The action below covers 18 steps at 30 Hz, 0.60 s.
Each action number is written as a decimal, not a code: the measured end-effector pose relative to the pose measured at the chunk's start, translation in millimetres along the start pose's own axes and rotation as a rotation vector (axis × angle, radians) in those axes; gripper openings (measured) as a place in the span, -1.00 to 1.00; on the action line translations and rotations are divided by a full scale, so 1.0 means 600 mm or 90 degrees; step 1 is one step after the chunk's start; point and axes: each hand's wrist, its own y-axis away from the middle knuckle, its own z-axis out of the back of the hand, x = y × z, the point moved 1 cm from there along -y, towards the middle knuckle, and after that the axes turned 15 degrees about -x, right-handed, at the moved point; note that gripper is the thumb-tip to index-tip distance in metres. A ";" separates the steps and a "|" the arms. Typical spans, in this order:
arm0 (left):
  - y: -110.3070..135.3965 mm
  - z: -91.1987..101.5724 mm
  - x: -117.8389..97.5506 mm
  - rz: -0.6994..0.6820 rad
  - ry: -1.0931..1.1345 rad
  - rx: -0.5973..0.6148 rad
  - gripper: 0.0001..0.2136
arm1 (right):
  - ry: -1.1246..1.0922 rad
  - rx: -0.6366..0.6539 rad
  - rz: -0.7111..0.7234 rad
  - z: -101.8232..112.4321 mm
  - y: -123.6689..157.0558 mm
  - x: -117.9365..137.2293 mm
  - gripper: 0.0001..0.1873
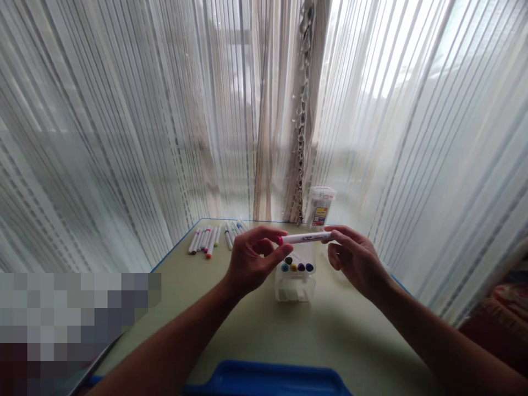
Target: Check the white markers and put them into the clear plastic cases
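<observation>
Sheer curtains [124, 137] were hung behind the table [247, 335]. Between the hands a marker [307, 237] was held level, its long axis left-to-right: left hand [251, 264] pinched on the red cap [281, 240], right hand [357, 261] grasping the other end.

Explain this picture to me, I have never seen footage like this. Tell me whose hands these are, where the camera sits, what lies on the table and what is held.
There is no machine here. One camera sits on a person's head and looks forward and down, so both arms are that person's own. The left hand and right hand hold a white marker by its ends, level above the table. Its pink-capped end is at the left hand. Below it stands a clear box with coloured marker caps showing. Farther back lie a row of loose markers and a clear container. A blue plastic rim is nearest the camera. Sheer curtains hang behind.
</observation>
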 end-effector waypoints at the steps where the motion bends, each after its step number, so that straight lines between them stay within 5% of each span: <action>1: 0.000 0.001 0.001 -0.003 -0.003 -0.001 -0.78 | 0.004 0.000 -0.004 0.000 0.001 0.000 -0.77; 18: -0.002 0.001 0.018 0.048 -0.048 -0.044 -0.76 | 0.153 -0.069 0.052 0.002 0.015 0.004 -0.67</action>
